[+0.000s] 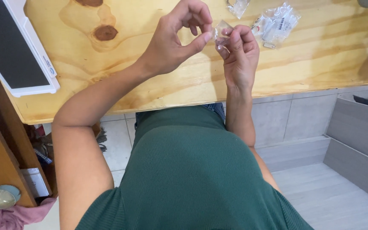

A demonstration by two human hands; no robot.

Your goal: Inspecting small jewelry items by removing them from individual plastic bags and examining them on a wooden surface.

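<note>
Both my hands are raised over a pale wooden table (pixel 320 64). My left hand (pixel 173 40) pinches with thumb and forefinger at the edge of a small clear plastic bag (pixel 222 32). My right hand (pixel 239 53) grips the same little bag from the other side, fingers curled around it. What the bag contains is too small to tell. My green top fills the lower part of the view.
A larger clear plastic packet (pixel 277 23) with small parts lies on the table just beyond my right hand, another small clear bag (pixel 238 6) at the top edge. A white-framed flat device (pixel 15 47) rests at the table's left. Grey steps lie at right, a wooden shelf at left.
</note>
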